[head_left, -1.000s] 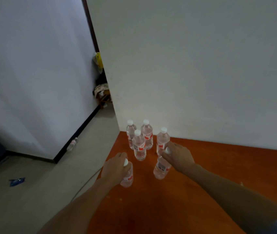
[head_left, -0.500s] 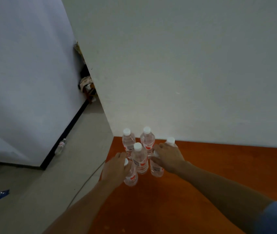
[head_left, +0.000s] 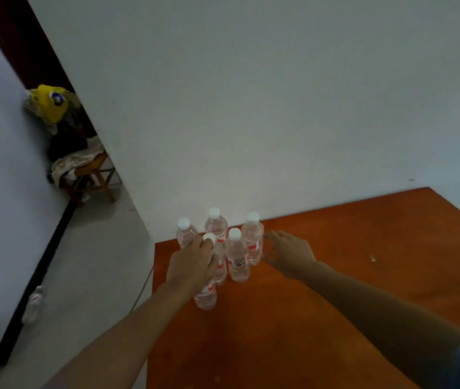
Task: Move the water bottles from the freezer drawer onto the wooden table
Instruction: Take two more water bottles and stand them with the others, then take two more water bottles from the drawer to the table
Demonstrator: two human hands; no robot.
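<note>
Several clear water bottles (head_left: 238, 259) with white caps and red labels stand in a tight cluster at the far left corner of the orange wooden table (head_left: 335, 276). My left hand (head_left: 192, 265) is wrapped around the top of the nearest bottle (head_left: 206, 297), which stands upright on the table at the front of the cluster; its cap is hidden under my palm. My right hand (head_left: 287, 254) hovers just right of the cluster, fingers spread, holding nothing and touching no bottle. No freezer drawer is in view.
A white wall (head_left: 279, 122) rises directly behind the table. The table's left edge drops to a grey floor, where a stray bottle (head_left: 34, 304) and a cable (head_left: 142, 287) lie. A wooden chair (head_left: 94, 178) with cloths and a yellow bag (head_left: 50, 103) stand farther back.
My right hand set its bottle upright into the cluster and let go, drawing back to the right. My left hand brought its bottle closer to the group and still holds it.
</note>
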